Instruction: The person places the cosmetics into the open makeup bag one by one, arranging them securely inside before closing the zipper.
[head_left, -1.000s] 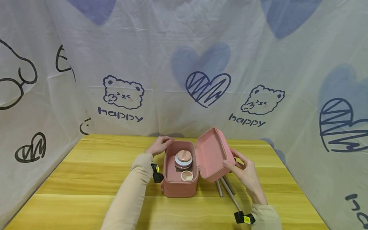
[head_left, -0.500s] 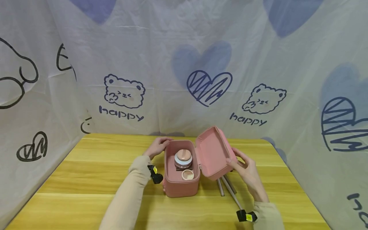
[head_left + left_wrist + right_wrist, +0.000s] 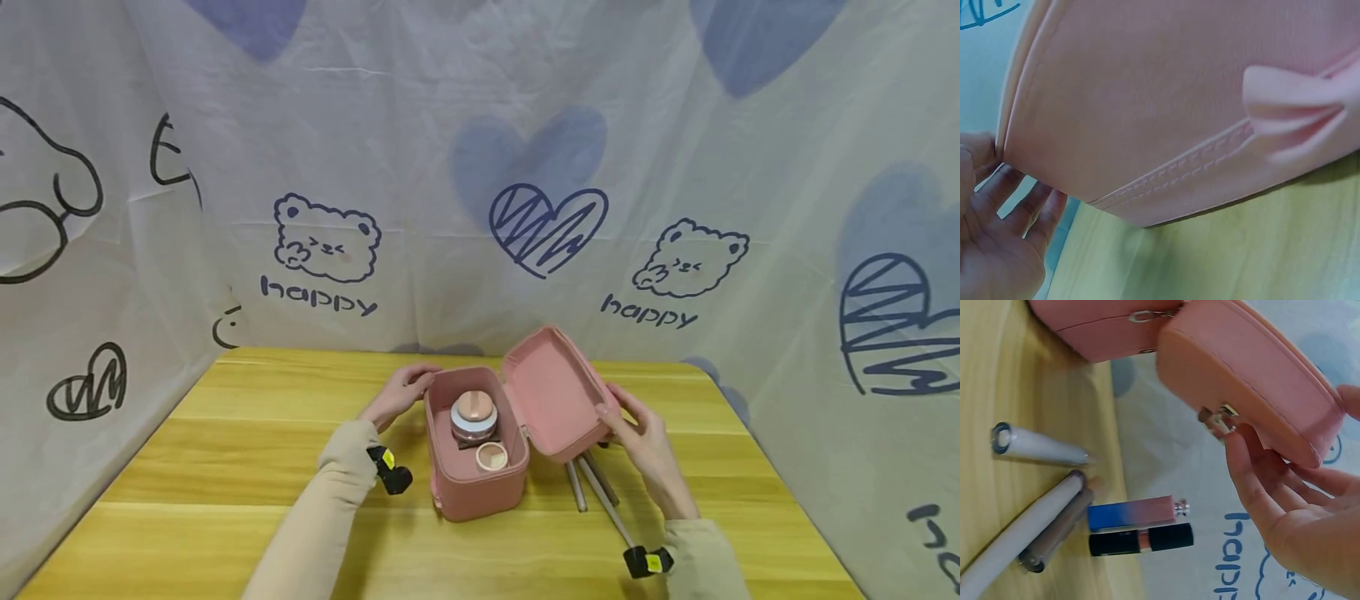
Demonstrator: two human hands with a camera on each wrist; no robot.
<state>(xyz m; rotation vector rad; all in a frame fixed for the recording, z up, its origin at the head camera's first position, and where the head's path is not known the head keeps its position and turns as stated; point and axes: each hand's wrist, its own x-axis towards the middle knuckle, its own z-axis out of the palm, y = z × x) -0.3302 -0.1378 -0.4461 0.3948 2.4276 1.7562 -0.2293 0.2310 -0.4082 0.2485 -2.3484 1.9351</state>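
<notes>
A pink cosmetic case (image 3: 480,498) stands on the table with its lid (image 3: 558,392) swung up to the right. My left hand (image 3: 397,396) holds its far left corner, thumb and fingers at the rim in the left wrist view. A pink bow (image 3: 1291,112) decorates the case's side there. My right hand (image 3: 645,437) grips the lid's outer edge, thumb along the rim and fingers on the outside. Inside the case lie a round jar (image 3: 474,429) with a beige puff (image 3: 475,406) on top, and a small round pan (image 3: 492,457) of cream and brown shades.
Several slender sticks (image 3: 603,500) lie on the wooden table (image 3: 247,467) right of the case, partly under the lid. The right wrist view shows a blue-and-pink tube (image 3: 1132,512) and a black tube (image 3: 1141,540) side by side. Printed cloth (image 3: 435,292) hangs behind.
The case has turned slightly counterclockwise, its near end shifting right. My left hand has moved a little left and nearer with its corner. The right hand still holds the lid, which tilts more towards me.
</notes>
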